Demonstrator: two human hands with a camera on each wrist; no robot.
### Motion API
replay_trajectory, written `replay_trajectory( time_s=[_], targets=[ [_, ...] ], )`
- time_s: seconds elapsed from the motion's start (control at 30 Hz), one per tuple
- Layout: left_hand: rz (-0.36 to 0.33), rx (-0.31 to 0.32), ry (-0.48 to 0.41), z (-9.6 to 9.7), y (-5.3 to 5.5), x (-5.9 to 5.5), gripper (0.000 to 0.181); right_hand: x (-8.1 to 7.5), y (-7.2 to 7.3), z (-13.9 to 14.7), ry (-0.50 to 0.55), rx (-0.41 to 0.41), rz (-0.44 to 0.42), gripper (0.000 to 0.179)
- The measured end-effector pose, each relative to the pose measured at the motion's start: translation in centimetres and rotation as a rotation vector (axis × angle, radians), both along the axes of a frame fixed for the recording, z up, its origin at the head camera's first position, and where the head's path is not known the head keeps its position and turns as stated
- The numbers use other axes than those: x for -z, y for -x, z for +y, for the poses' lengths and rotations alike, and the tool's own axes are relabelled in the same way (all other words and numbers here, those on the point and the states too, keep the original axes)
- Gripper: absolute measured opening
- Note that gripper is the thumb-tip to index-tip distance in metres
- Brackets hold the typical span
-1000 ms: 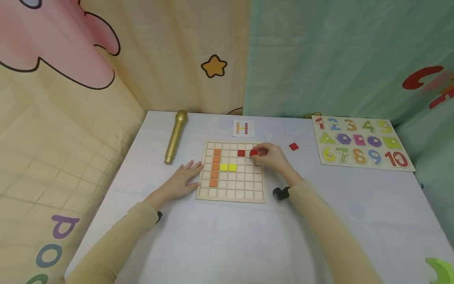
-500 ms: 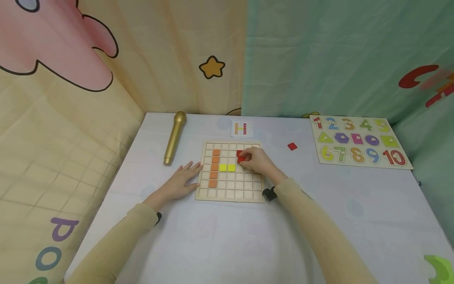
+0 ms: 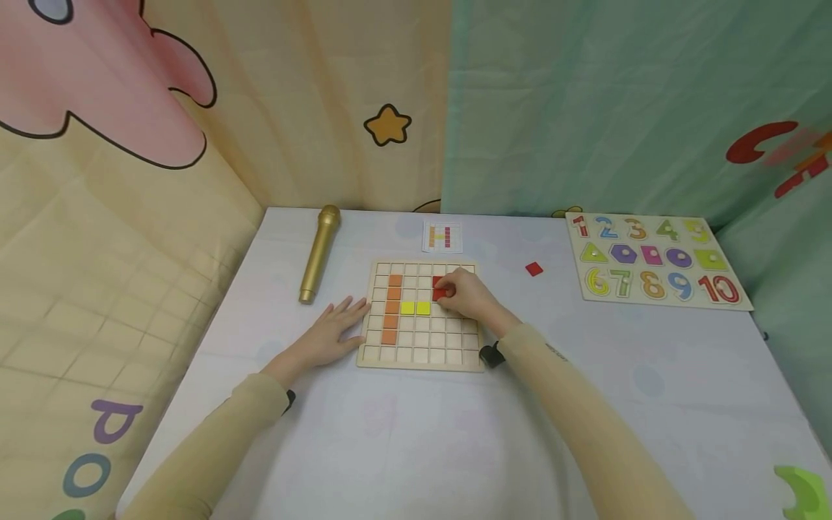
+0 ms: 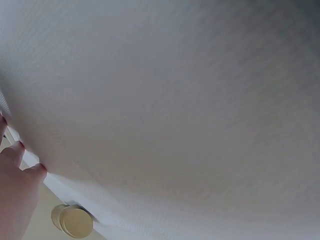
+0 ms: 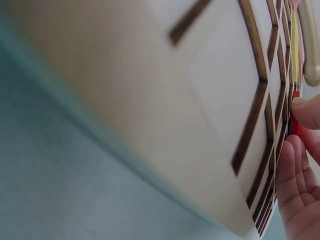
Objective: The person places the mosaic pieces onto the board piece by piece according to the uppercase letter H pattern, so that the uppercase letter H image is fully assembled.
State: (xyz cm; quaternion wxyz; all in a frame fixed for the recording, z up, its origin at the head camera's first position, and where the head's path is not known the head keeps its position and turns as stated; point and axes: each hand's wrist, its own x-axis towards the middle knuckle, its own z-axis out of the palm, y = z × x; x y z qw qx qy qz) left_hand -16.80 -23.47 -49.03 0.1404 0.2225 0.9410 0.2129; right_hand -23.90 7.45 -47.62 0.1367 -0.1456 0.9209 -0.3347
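My right hand (image 3: 471, 295) is pinching a red tile (image 3: 438, 294), a thin, flat square in plain solid red, partly hidden by my fingertips. It's on the wooden grid board (image 3: 422, 354), right up against a second red tile (image 3: 438, 281); can't tell if it's fully seated. My left hand (image 3: 328, 336) is spread wide at the board's left edge.
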Motion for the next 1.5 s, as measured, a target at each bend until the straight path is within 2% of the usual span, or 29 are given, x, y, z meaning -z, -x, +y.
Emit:
replay_trajectory(
  time_s=[0.43, 0.67, 0.83, 1.07, 1.3, 1.5],
  targets=[
    [-0.01, -0.014, 0.017, 0.3, -0.1, -0.3, 0.07, 0.1, -0.2, 0.1, 0.008, -0.011, 0.009, 0.026],
    [-0.011, -0.025, 0.014, 0.1, -0.2, 0.0, 0.071, 0.0, -0.5, 1.0, 0.119, 0.079, -0.039, 0.028],
    [-0.006, -0.018, 0.008, 0.0, -0.2, 0.0, 0.07, -0.7, -0.2, 3.5, 0.213, 0.175, -0.052, 0.033],
    [0.004, -0.007, 0.009, 0.0, -0.1, 0.0, 0.07, -1.3, 0.8, 8.1, 0.265, 0.335, -0.034, 0.037],
    [-0.015, -0.021, 0.001, 0.0, -0.3, -0.1, 0.07, -1.0, 1.3, 12.5, 0.249, 0.402, -0.003, 0.042],
    [-0.003, -0.012, 0.01, 0.0, -0.2, 0.0, 0.07, -0.7, 1.2, 15.1, 0.262, 0.468, -0.039, 0.043]
  ],
)
